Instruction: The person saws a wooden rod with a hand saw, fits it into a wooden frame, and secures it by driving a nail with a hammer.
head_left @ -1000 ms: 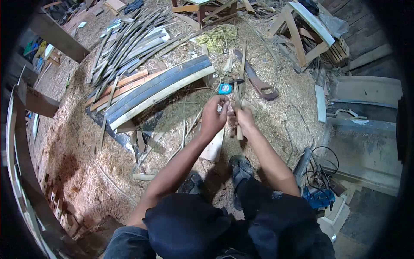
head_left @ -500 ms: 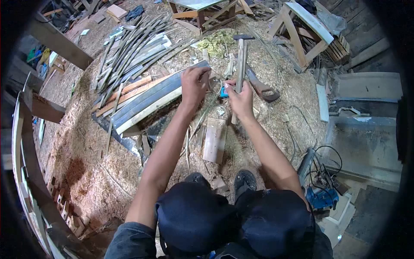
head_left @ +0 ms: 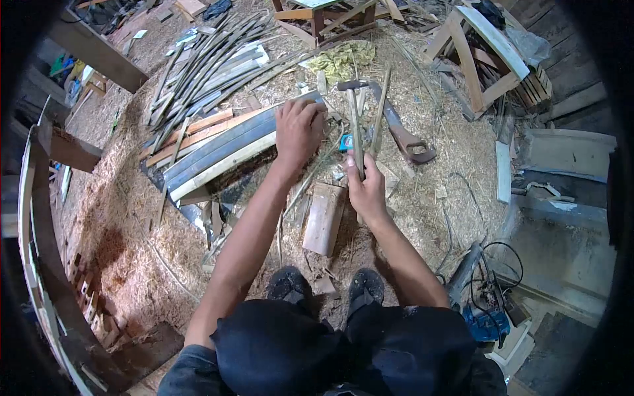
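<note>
My right hand [head_left: 367, 188] is closed around the wooden handle of a hammer [head_left: 356, 122], whose dark metal head points away from me. My left hand [head_left: 298, 132] is over the near-right end of a long blue-grey board [head_left: 224, 155] with a pale edge. Its fingers are bent downward and together; their tips and anything between them are hidden. Just left of the hammer handle lies a small blue tape measure [head_left: 346, 142]. A handsaw [head_left: 403, 135] rests on the shavings to the right. Below my hands is a short wooden block [head_left: 325, 221].
Wood shavings cover the ground. A pile of thin strips [head_left: 205, 79] lies at the upper left, near a yellowish cloth [head_left: 342, 59]. A wooden frame [head_left: 475, 66] stands upper right. A blue power tool [head_left: 485, 323] with black cables sits lower right.
The hammer has swung leftward and its head has come lower, toward the board's end. My left hand has turned slightly, staying by the board. The view has shifted a little.
</note>
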The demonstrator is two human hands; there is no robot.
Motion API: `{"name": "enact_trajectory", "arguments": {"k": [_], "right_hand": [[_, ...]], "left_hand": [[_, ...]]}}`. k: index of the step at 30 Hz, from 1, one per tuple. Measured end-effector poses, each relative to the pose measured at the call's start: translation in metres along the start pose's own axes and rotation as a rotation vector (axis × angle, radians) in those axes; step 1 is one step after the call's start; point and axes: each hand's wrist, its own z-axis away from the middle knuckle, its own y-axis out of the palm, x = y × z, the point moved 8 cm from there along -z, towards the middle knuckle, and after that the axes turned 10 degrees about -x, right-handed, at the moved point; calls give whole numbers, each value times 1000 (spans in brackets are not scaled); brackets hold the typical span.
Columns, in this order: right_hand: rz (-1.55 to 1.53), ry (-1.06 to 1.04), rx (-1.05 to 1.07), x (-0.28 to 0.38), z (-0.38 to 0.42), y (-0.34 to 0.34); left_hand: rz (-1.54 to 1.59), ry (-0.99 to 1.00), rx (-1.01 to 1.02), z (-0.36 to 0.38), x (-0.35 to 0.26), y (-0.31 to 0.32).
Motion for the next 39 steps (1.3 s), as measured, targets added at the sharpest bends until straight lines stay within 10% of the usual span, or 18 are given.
{"name": "enact_trajectory", "arguments": {"k": [4,39], "right_hand": [[34,266,128,1,16,-9],[185,-110,115,54,30,-28]], "left_hand": [[-21,27,30,0,-2,2],[-8,-32,35,0,4,5]]}}
